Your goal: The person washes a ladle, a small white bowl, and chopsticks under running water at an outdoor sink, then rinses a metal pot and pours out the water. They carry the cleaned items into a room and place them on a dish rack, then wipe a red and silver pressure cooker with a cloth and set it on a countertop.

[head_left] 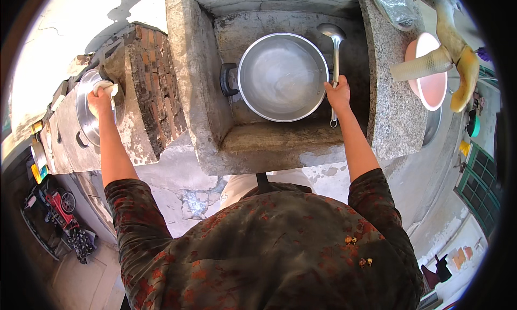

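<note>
In the concrete sink (202, 88) sits a round metal pot (282, 77) with black side handles; its inside looks wet. My right hand (338, 95) is at the pot's right side, closed around the handle of a metal ladle (336, 59) whose bowl points away from me. The pot's right handle is mostly hidden behind the hand and ladle. On the ledge at the left, my left hand (99, 102) holds a pale cloth or sponge (108, 88) against a second shiny metal vessel (85, 104), which has a dark handle.
Broken brickwork (155, 83) lies between the left ledge (135, 144) and the sink. On the right, a granite slab (389, 108) borders the sink, with a pink basin (434, 85) beside it. A pipe with a fabric-like sleeve (422, 63) juts in above the basin.
</note>
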The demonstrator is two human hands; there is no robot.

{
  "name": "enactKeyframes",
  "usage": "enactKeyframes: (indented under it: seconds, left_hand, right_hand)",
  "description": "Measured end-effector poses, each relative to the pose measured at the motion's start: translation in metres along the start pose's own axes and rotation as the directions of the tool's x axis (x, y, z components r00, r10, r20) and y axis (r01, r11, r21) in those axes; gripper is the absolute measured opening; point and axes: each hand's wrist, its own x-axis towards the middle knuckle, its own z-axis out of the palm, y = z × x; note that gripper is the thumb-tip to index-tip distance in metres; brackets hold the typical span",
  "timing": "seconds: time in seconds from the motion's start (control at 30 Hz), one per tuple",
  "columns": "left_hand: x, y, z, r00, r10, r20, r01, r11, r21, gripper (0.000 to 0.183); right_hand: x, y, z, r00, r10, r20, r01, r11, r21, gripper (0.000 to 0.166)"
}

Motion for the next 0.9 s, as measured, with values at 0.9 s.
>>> enactKeyframes:
  seconds: [0.9]
  left_hand:
    - [-0.352, 0.214, 0.138, 0.096, 0.389, 0.916, -0.981, 0.191, 0.022, 0.025]
  right_hand:
    - [-0.021, -0.03, -0.024, 0.998, -0.022, 0.06, 0.017, 0.996, 0.083, 0.036]
